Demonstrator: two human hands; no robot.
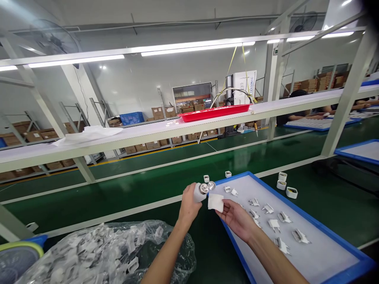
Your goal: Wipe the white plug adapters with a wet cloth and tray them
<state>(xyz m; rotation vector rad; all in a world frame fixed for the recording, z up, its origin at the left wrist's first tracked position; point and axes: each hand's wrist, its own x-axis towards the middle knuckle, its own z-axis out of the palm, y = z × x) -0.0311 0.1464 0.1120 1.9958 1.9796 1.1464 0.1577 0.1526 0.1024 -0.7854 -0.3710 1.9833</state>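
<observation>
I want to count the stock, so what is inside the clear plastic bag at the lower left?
The clear plastic bag holds many small white plastic parts, piled loosely. Crinkled film and glare blur them, and the person's left forearm covers the bag's right side, so no count is possible.

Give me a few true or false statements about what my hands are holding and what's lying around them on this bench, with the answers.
1. The left hand grips a white cylinder with shiny metal knobs. True.
2. The right hand holds a red cloth. False: it holds a small white square pad.
3. White plug parts lie on the blue-rimmed white tray. True.
4. The clear plastic bag of white parts sits on the upper shelf. False: it lies low, beside the left forearm.
</observation>
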